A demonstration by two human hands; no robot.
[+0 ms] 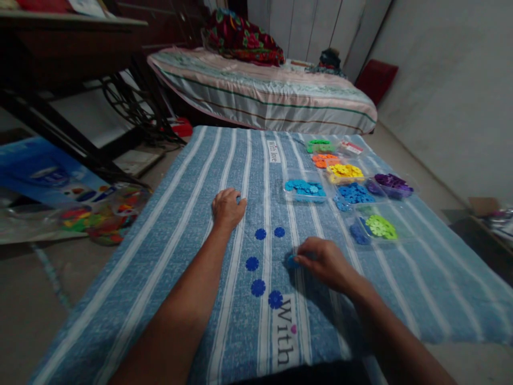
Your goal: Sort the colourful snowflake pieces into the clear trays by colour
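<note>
My right hand (324,262) pinches a light blue flower-shaped disc (292,261) at its fingertips, low over the striped cloth. To its left lie several dark blue flower-shaped discs (258,287), flat and apart from one another in a curved row. My left hand (228,208) rests on the cloth beyond that row, fingers curled and thumb close to them; a small bluish patch shows at the thumb, too small to name. A clear tub of light blue discs (305,189) stands between the two hands and farther away.
More tubs hold yellow discs (345,172), blue discs (355,193), purple discs (393,183), lime green discs (381,227), orange discs (324,160) and green discs (319,143). The striped cloth (172,214) covers the work surface. Behind stands a bed (264,99); a sewing-machine table (72,43) is at left.
</note>
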